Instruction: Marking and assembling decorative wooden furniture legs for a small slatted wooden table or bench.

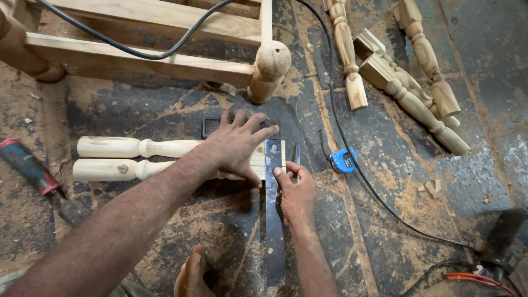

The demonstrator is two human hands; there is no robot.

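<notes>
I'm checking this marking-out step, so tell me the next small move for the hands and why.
Probably draw the pencil along the square's edge. The left hand presses flat on the two turned legs, pinning them side by side, and the metal square lies across their squared ends. The right hand holds what looks like a pencil right beside the blade.

Even soft daylight, faint shadows, no glare; sharp centre, wide-angle bending and slight blur at edges.

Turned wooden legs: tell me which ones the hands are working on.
The pair of legs lying side by side at the left, under the left hand. A metal ruler crosses their ends beside the right hand. The other legs lie loose, upper right.
</notes>
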